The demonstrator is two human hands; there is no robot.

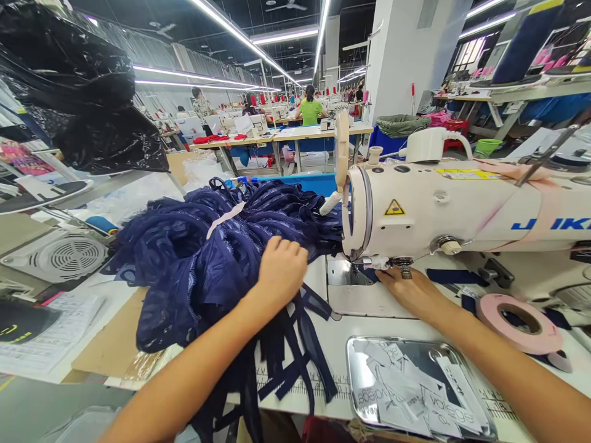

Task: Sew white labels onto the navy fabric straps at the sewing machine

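Observation:
A large bundle of sheer navy garments [198, 258] with lace-like trim lies left of the sewing machine, bound by a pale strip [226, 218]. My left hand [282, 266] is closed at the bundle's right side, its fingers curled into the navy cloth. Loose navy straps [314, 344] hang below it over the table edge. At the white sewing machine [406, 203], my right hand [409, 288] reaches under the head, beside the presser foot [354, 274]. Its fingertips pinch a small navy fabric piece [369, 274], partly hidden by the machine.
In front of the machine sits a metal tray [353, 384] of printed white labels [401, 394]. A pink tape roll [519, 323] lies right of my forearm. A black plastic bag [83, 92] bulges at upper left. Other people work at tables further back.

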